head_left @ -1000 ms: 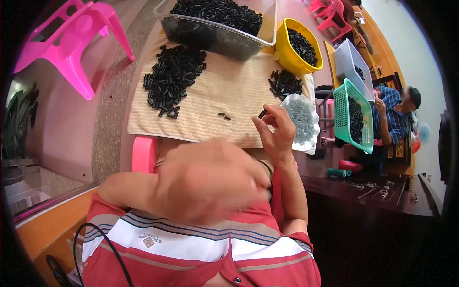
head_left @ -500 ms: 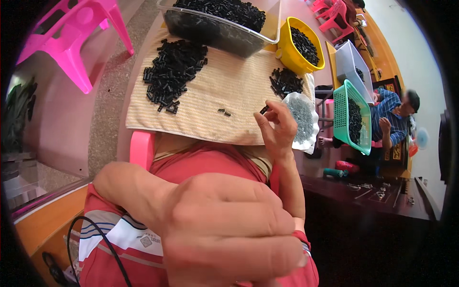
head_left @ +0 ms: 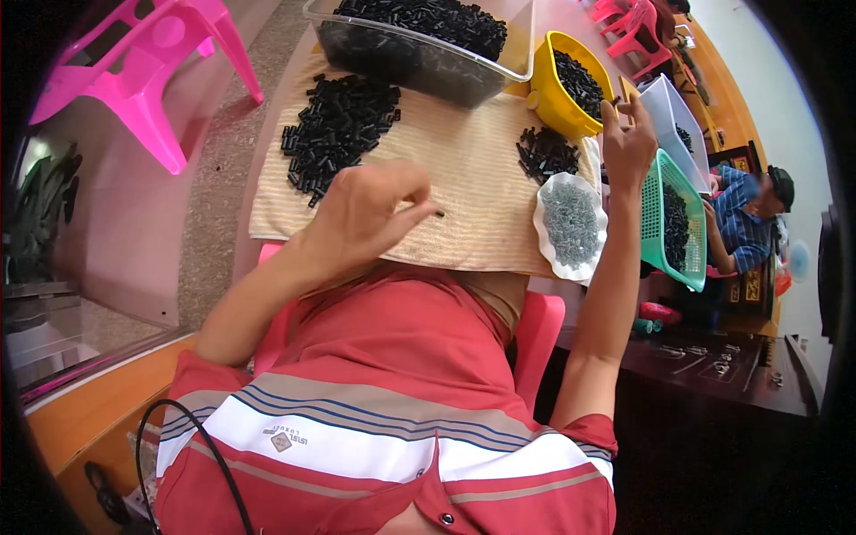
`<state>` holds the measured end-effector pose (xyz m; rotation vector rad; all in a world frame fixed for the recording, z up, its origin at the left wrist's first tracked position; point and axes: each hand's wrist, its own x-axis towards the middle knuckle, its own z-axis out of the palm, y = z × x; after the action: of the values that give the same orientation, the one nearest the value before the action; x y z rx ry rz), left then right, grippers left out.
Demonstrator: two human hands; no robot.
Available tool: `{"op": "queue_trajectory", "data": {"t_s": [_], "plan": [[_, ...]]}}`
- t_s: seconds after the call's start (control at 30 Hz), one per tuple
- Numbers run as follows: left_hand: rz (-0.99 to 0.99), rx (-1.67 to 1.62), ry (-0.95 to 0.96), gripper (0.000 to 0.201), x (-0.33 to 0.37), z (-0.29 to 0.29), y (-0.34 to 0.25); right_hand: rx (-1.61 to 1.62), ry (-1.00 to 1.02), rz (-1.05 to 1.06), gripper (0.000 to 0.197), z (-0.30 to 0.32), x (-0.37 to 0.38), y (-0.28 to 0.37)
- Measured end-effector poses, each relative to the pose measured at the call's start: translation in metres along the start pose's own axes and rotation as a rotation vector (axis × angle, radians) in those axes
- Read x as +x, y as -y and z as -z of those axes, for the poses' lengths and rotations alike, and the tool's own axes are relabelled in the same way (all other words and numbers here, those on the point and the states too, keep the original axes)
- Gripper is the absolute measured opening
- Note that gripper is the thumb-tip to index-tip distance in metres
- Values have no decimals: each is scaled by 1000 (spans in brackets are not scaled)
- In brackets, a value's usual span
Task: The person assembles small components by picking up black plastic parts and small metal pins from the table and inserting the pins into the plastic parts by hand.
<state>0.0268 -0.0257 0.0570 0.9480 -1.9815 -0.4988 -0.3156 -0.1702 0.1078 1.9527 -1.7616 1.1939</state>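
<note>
One clear bin [head_left: 520,43], one yellow tub [head_left: 546,89]: black pieces [head_left: 432,22]
One dish [head_left: 571,271]: grey bits [head_left: 571,218]
Left hand [head_left: 366,214], right hand [head_left: 630,150]: fingers narrow, holds unclear

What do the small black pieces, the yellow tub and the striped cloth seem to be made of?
Small black pieces: probably moulded plastic, slightly glossy, as light glints along them; coated metal is possible.
Yellow tub: likely smooth plastic, evenly coloured, with a rounded rim.
Striped cloth: apparently woven fabric, matte, with a ribbed texture.

The shirt [head_left: 374,453] bears lettering [head_left: 301,440] beside 1 diamond emblem [head_left: 282,442].
</note>
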Motion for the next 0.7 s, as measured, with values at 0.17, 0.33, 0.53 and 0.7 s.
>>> {"op": "queue_trajectory", "data": {"t_s": [0.17, 0.33, 0.53, 0.7], "plan": [[125, 56, -5, 16, -14, 4, 28, 95, 201, 20, 35, -15, -19, -11], [198, 118, -23, 13, -22, 10, 44, 394, 471, 149, 23, -12, -86, 53], [163, 202, -7, 13, -21, 7, 51, 400, 712, 230, 22, -3, -140, 94], [109, 396, -12, 14, -23, 13, 60, 396, 712, 249, 21, -3, -146, 98]]}}
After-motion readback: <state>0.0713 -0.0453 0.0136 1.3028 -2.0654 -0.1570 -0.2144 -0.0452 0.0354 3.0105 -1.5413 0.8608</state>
